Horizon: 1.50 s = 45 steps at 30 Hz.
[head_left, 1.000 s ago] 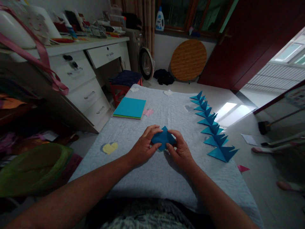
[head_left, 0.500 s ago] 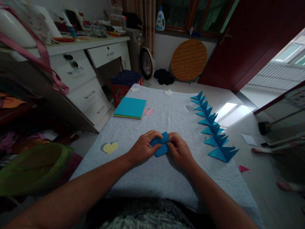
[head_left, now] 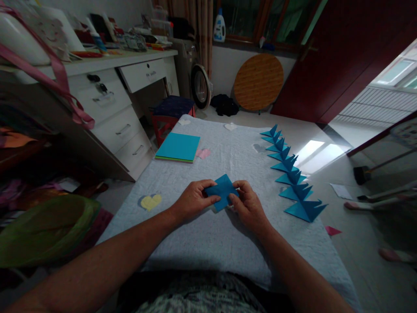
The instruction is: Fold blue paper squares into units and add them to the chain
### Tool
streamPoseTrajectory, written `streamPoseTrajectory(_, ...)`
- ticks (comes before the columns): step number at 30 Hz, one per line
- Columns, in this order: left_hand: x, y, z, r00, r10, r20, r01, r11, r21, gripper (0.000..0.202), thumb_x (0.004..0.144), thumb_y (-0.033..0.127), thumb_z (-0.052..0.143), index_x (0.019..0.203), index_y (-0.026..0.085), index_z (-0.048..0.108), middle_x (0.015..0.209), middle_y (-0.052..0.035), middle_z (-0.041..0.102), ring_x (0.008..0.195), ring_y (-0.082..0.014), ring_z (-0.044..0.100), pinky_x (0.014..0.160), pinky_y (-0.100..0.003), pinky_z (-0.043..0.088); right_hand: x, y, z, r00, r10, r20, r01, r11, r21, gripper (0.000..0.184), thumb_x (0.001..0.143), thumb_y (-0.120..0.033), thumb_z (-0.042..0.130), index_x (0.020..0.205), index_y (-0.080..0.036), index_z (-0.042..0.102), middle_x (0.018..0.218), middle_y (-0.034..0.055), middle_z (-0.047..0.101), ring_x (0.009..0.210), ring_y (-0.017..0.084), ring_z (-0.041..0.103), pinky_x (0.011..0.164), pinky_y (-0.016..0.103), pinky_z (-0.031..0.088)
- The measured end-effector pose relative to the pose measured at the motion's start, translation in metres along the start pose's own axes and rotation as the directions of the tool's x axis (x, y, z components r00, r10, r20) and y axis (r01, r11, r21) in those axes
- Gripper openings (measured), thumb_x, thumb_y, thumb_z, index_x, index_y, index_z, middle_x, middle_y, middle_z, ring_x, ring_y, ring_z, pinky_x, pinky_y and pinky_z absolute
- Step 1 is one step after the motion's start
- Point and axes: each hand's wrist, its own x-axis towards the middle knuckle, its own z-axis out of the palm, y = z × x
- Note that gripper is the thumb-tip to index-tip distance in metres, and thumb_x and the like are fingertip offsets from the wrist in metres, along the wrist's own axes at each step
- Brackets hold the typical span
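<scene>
Between my two hands is a small blue folded paper (head_left: 222,191), turned so that it looks like a diamond. My left hand (head_left: 195,198) pinches its left corner between thumb and fingers. On the right corner, the thumb and fingers of my right hand (head_left: 248,202) are closed. To the right, a row of several blue folded paper pieces (head_left: 306,208) with pointed tips runs along the table's edge. A stack of square paper (head_left: 178,147), blue on top, lies at the table's far left.
A pale cloth with heart patches, one a yellow heart (head_left: 151,201), covers the table (head_left: 182,243). A green-lined bin (head_left: 48,230) stands at left, near a white desk (head_left: 107,113). A red stool (head_left: 169,111) is behind. A pink paper piece (head_left: 332,231) is at the right edge.
The blue paper, earlier with its sides bent and partly covered by my fingers, now shows as a flatter diamond. My hands have moved slightly apart.
</scene>
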Motion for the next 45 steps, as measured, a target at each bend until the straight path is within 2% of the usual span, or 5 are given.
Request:
streamPoseTrajectory(5,0.001,0.002,-0.002,0.997,0.043,-0.061,-0.043,0.999,-0.006,0.018,0.075,0.03,0.074,0.081,0.015,0.065,0.073,0.0014,0.056,0.068,-0.0122,0.051,0.065,-0.025,0.043,0.0,-0.004,-0.001,1.0,0.01,-0.007,-0.011,1.0,-0.028,0.01,0.093,-0.031,0.05,0.096,-0.022,0.053,0.069,-0.0028,0.058,0.06,0.012,0.056,0.056,0.024,0.044)
streamPoseTrajectory(13,0.001,-0.003,-0.003,0.997,0.033,0.074,-0.034,0.999,0.019,0.022,0.076,0.034,0.074,0.076,0.013,0.067,0.077,-0.0013,0.059,0.07,-0.0135,0.053,0.067,-0.026,0.043,0.0,-0.004,-0.001,1.0,-0.011,0.01,0.011,1.0,0.015,0.011,0.095,-0.032,0.05,0.095,-0.022,0.054,0.068,-0.0034,0.057,0.059,0.012,0.054,0.056,0.024,0.043)
streamPoseTrajectory(18,0.001,0.0,-0.006,1.0,0.01,-0.025,-0.009,1.0,0.029,0.024,0.076,0.035,0.074,0.082,0.013,0.069,0.075,-0.0008,0.059,0.069,-0.0137,0.053,0.066,-0.026,0.043,0.0,0.001,0.0,0.985,-0.022,-0.17,0.029,0.999,0.035,0.022,0.092,-0.032,0.054,0.113,-0.025,0.051,0.084,-0.0016,0.06,0.062,0.012,0.054,0.055,0.024,0.044)
streamPoseTrajectory(24,0.002,0.002,-0.007,0.993,0.077,-0.089,-0.068,0.992,0.105,0.02,0.079,0.033,0.073,0.082,0.014,0.07,0.079,-0.0012,0.059,0.073,-0.0142,0.054,0.067,-0.025,0.044,0.003,0.005,-0.001,0.966,-0.031,-0.258,0.021,0.999,-0.04,0.012,0.091,-0.03,0.056,0.1,-0.023,0.059,0.076,-0.0013,0.059,0.062,0.013,0.055,0.057,0.025,0.046)
streamPoseTrajectory(45,0.0,-0.003,-0.004,0.952,0.305,0.041,-0.299,0.887,0.353,0.014,0.085,0.02,0.065,0.094,0.021,0.076,0.092,-0.003,0.06,0.088,-0.0178,0.059,0.081,-0.032,0.047,0.003,0.003,-0.002,0.95,-0.062,-0.308,0.05,0.998,-0.047,0.011,0.089,-0.029,0.059,0.091,-0.021,0.066,0.075,0.0007,0.068,0.057,0.012,0.057,0.054,0.025,0.048)
